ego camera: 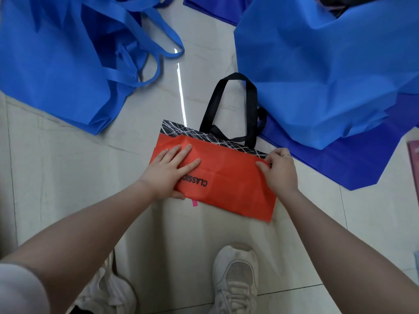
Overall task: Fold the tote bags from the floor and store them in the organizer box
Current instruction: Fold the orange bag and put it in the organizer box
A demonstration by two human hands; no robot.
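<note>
- Head view, looking down: pale tiled floor [68,168] fills the frame.
- Light blue bag [322,71] spread crumpled at upper right, overlying a darker blue bag [353,164] whose edge shows beneath it at right.
- Second heap of light blue bags [52,64] at upper left, long handle loops trailing toward centre; well apart from the right-hand heap.
- Orange tote bag [226,177] lies flat on the floor at centre, between the two blue heaps. Lower portion appears folded up over itself; black "CLASSIC" lettering reads upside down, partly covered. Black-and-white line-pattern band runs along its far edge.
- Black handles [251,109] extend away from the person, touching the darker blue bag.
- Left hand [170,173]: fingers straight, palm pressed flat on the orange tote bag's left end.
- Right hand [281,171]: fingers curled, pinching the bag's right edge; ring on one finger.
- White sneakers [235,277] at bottom of frame.
- Small pink tag [194,203] pokes out under the bag's near edge.
</note>
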